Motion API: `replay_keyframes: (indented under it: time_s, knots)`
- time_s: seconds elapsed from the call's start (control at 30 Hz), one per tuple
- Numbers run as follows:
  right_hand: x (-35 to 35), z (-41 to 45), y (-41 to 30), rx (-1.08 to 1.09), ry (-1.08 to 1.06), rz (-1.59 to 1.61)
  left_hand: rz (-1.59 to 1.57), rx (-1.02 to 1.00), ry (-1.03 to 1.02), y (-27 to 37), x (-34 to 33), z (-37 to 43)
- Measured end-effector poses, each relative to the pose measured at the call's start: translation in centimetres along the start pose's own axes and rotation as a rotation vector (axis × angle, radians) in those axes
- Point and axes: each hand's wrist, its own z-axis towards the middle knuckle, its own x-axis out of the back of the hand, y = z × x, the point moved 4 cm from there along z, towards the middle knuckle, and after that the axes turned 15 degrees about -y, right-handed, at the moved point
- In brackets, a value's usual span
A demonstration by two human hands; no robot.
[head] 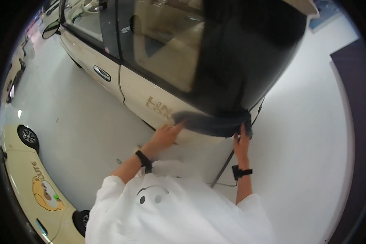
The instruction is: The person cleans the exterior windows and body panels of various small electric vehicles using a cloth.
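Observation:
A dark blue-grey cloth [209,123] stretches in a long strip across the rear side corner of a cream car [167,97], just below its dark window glass. My left hand [164,137] has its fingers on the strip's left end, beside tan lettering on the body panel. At the other end, near the car's rear corner, my right hand [242,145] grips a bunched part that hangs down. The cloth's middle is slightly blurred and covers the panel behind it. Both my wrists wear black bands.
A pale yellow car [39,183] with a cartoon bear decal stands at lower left. The cream car's chrome door handle [102,73] and side mirror [51,29] stick out. A dark strip [223,168] and a thin cable [224,184] run below my right hand over the glossy light floor [305,146].

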Motion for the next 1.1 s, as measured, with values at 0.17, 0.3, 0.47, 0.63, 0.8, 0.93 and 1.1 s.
replay_keyframes:
  time_s: [0.17, 0.3, 0.47, 0.63, 0.8, 0.93, 1.1]
  knots:
    - [1.2, -0.6, -9.7, 0.293, 0.281, -0.086, -0.114, -0.05, 0.238, -7.0, 0.0, -3.8]
    - [1.6, 3.2, -20.0, 0.575, 0.158, -0.259, -0.21, 0.128, 0.169, -13.2, -2.2, -6.8]
    - [-1.6, 9.0, -31.6, 0.468, -0.324, -0.276, -0.326, 0.379, 0.207, -20.3, -3.0, -11.6]
    - [-9.3, 13.7, -38.2, 0.658, -0.339, -0.213, -0.328, 0.653, 0.274, -24.5, -4.0, -18.5]
    - [-12.0, 16.6, -41.6, 0.702, -0.316, -0.267, -0.46, 0.621, 0.297, -21.9, -1.6, -24.4]
    - [-11.5, 15.8, -42.4, 0.706, -0.33, -0.331, -0.45, 0.65, 0.367, -19.7, -0.6, -24.8]
    - [-8.8, 11.8, -35.4, 0.67, -0.242, -0.294, -0.462, 0.606, 0.305, -16.1, -1.5, -21.2]
